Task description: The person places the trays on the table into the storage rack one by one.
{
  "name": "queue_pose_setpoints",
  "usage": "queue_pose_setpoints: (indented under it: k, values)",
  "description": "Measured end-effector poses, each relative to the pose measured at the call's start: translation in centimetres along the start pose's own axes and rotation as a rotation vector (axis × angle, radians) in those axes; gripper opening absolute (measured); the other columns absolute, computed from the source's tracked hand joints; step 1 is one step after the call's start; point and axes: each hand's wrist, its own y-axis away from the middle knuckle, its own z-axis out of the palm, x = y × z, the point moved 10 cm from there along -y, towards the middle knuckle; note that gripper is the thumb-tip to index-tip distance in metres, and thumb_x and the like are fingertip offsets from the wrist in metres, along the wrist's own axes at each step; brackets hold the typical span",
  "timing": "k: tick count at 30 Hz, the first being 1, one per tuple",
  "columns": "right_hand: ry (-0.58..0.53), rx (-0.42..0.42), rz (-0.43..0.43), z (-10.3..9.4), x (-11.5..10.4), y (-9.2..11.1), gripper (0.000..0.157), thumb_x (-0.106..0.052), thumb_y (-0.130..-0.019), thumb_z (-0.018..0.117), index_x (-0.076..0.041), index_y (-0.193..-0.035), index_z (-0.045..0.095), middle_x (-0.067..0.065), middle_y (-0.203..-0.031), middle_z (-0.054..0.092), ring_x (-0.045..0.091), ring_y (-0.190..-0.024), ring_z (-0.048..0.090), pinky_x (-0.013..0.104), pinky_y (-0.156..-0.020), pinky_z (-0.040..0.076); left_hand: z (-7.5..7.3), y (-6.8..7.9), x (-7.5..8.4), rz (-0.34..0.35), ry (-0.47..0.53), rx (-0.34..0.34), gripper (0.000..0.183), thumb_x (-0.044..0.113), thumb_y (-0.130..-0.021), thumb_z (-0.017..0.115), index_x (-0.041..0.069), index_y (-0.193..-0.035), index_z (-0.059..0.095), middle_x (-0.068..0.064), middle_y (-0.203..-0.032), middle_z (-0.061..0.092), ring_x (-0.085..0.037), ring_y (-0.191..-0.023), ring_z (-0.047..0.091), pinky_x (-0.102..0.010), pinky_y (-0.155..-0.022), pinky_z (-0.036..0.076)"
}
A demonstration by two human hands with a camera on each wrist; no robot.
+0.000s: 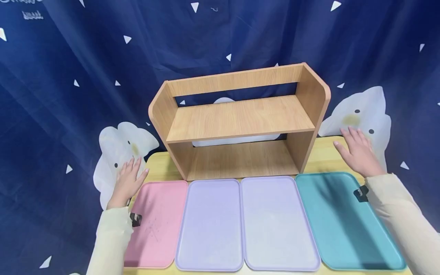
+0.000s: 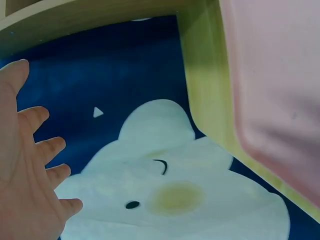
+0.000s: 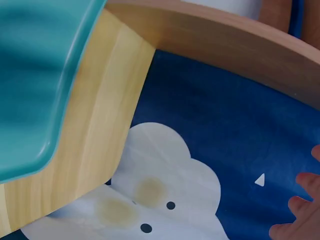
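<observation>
My left hand (image 1: pixel 128 182) is held out above the far left corner of the table, fingers spread and nothing in them. Nearest to it lies a pink tray (image 1: pixel 161 225), over whose left edge the wrist passes. On the other side, my right hand (image 1: pixel 361 152) hovers past the far edge of a teal tray (image 1: pixel 347 225), its fingers extended and holding nothing. A lilac tray (image 1: pixel 210 225) and a paler lilac tray (image 1: pixel 278 225) lie side by side between those two. Behind the trays stands a two-tier wooden shelf (image 1: pixel 240 116) with bare boards.
The light wooden table (image 1: pixel 324 152) shows around the shelf and trays. Close behind it hangs a dark blue curtain (image 1: pixel 103 49) with white triangles and cloud figures. The shelf's side panels (image 1: pixel 313 95) rise between the two hands.
</observation>
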Motion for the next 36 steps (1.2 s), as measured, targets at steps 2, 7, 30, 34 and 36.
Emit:
queue_pose_setpoints:
  k: [2, 7, 30, 34, 36]
  values:
    - [-0.021, 0.017, -0.020, -0.4, -0.5, -0.1, 0.062, -0.035, -0.101, 0.033, 0.007, -0.145, 0.021, 0.035, -0.149, 0.013, 0.048, -0.139, -0.001, 0.062, -0.111, -0.005, 0.3, 0.4, -0.4, 0.007, 0.025, -0.004, 0.070, 0.046, -0.100, 0.033, -0.002, -0.148, 0.018, -0.034, -0.150, 0.011, -0.055, -0.135, 0.005, -0.069, -0.106, 0.003]
    - [-0.071, 0.038, -0.062, -0.9, -1.9, -0.3, 0.061, -0.033, -0.101, 0.035, 0.007, -0.145, 0.022, 0.035, -0.149, 0.014, 0.048, -0.140, 0.002, 0.061, -0.112, -0.003, 1.1, 1.5, -1.5, 0.023, 0.066, 0.002, 0.068, 0.041, -0.100, 0.036, -0.006, -0.147, 0.018, -0.037, -0.147, 0.014, -0.057, -0.133, 0.008, -0.069, -0.106, 0.009]
    - [-0.552, 0.002, 0.117, -2.9, -4.8, -3.7, 0.064, -0.041, -0.100, 0.033, -0.017, -0.153, 0.005, 0.012, -0.159, 0.001, 0.034, -0.144, 0.001, 0.060, -0.113, 0.004, 7.7, 8.2, -8.1, -0.293, 0.628, -0.115, 0.073, 0.043, -0.101, 0.034, 0.004, -0.150, -0.002, -0.028, -0.153, 0.004, -0.050, -0.137, 0.007, -0.061, -0.111, 0.010]
    - [-0.626, 0.039, 0.146, -3.3, -5.5, -4.7, 0.068, -0.044, -0.098, 0.038, -0.019, -0.153, 0.006, 0.008, -0.159, 0.003, 0.028, -0.145, 0.003, 0.053, -0.116, 0.006, 8.2, 8.9, -9.0, -0.332, 0.636, -0.084, 0.073, 0.040, -0.101, 0.035, -0.003, -0.148, -0.001, -0.033, -0.150, 0.009, -0.049, -0.137, 0.011, -0.058, -0.112, 0.013]
    - [-0.662, 0.077, 0.147, -3.7, -6.0, -5.3, 0.069, -0.042, -0.098, 0.041, -0.017, -0.153, 0.008, 0.008, -0.159, 0.007, 0.025, -0.145, 0.007, 0.047, -0.117, 0.008, 8.6, 9.2, -9.4, -0.355, 0.640, -0.085, 0.073, 0.039, -0.101, 0.036, -0.004, -0.148, -0.001, -0.033, -0.150, 0.011, -0.048, -0.138, 0.012, -0.057, -0.112, 0.013]
